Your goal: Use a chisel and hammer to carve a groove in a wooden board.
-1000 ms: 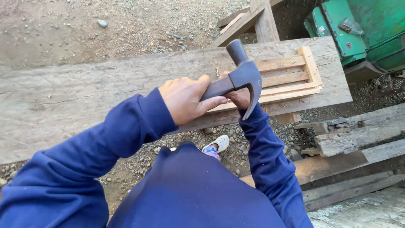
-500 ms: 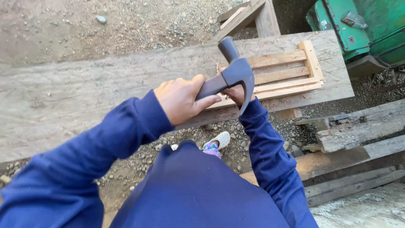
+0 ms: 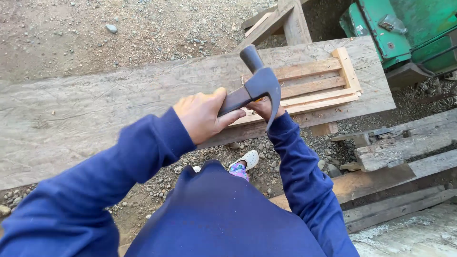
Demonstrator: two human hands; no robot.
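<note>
My left hand point(image 3: 203, 115) grips the handle of a dark claw hammer point(image 3: 257, 84), whose head is raised above a small crate of light wooden slats point(image 3: 314, 85). The crate lies on a wide grey plank bench point(image 3: 95, 119). My right hand point(image 3: 264, 108) sits at the crate's near left corner, mostly hidden behind the hammer head, with its fingers pinched together. What those fingers hold is too small to make out. Both arms are in blue sleeves.
A green metal machine point(image 3: 404, 28) stands at the top right. Weathered planks point(image 3: 404, 147) lie stacked on the right. A wooden frame point(image 3: 285, 19) stands behind the bench. Gravel ground lies all around, and my foot in a pale clog point(image 3: 245, 162) shows below the bench edge.
The hammer head has shifted a little up and to the left over the crate's corner. My right hand stays at the same spot.
</note>
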